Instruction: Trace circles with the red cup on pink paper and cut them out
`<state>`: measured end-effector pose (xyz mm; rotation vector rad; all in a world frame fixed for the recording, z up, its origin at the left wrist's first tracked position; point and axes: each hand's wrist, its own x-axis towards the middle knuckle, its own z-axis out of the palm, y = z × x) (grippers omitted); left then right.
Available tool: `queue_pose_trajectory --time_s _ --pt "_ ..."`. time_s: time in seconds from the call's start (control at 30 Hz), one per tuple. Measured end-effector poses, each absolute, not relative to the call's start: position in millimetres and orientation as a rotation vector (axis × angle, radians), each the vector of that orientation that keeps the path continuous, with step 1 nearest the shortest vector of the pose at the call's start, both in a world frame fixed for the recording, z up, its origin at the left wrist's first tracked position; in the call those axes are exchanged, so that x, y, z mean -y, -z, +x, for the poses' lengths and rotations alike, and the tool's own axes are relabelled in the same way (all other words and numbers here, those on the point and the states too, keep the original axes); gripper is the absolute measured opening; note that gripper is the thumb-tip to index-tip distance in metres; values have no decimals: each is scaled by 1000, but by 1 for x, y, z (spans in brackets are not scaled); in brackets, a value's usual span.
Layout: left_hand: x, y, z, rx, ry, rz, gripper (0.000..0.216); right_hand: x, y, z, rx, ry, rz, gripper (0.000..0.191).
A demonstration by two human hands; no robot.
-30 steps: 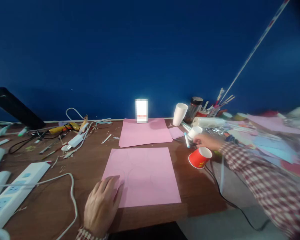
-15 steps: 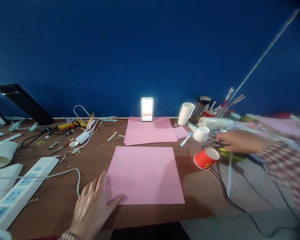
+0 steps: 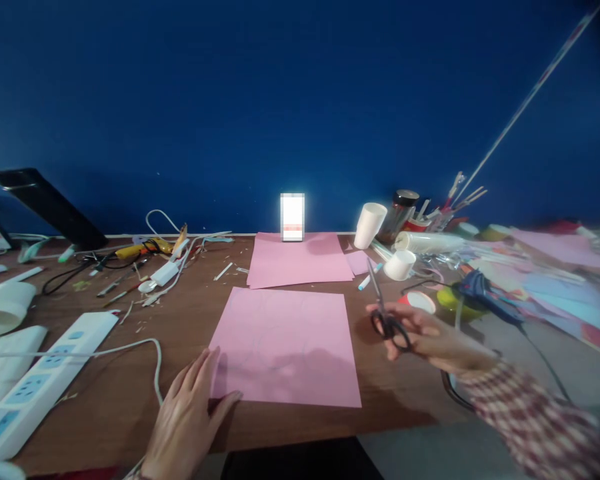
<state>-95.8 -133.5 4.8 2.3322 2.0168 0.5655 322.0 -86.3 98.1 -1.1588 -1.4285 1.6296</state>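
A pink sheet of paper (image 3: 285,340) with faint drawn lines lies flat on the brown table in front of me. My left hand (image 3: 190,400) rests at its lower left corner, fingers stretched out and thumb on the near edge. Over the table just right of the sheet, my right hand (image 3: 420,337) grips a pair of scissors (image 3: 391,330) with black handles. Their blades point up and away from me. Behind that hand stands a red paper cup (image 3: 417,302), partly covered by it.
More pink paper (image 3: 300,260) lies at the back, with a lit phone (image 3: 293,217) upright on it. White cups (image 3: 400,265), a blue-capped pen (image 3: 370,277) and a dark blue glue gun (image 3: 485,291) are to the right. A power strip (image 3: 50,380) and cables lie left.
My right hand has come from the clutter on the right toward the pink sheet, now with scissors in it. My left hand stays at the sheet's corner; the sheet has shifted slightly.
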Motion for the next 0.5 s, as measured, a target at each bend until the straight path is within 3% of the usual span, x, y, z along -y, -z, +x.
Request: queue_pose_trajectory --time_s 0.17,0.5 --pt "130 -12 -93 -2114 -575 2180 69 78 -70 260 1083 -1956 -823 50" --pt "139 -16 -100 -2005 -844 1892 70 55 -86 262 1150 -1930 -830 51"
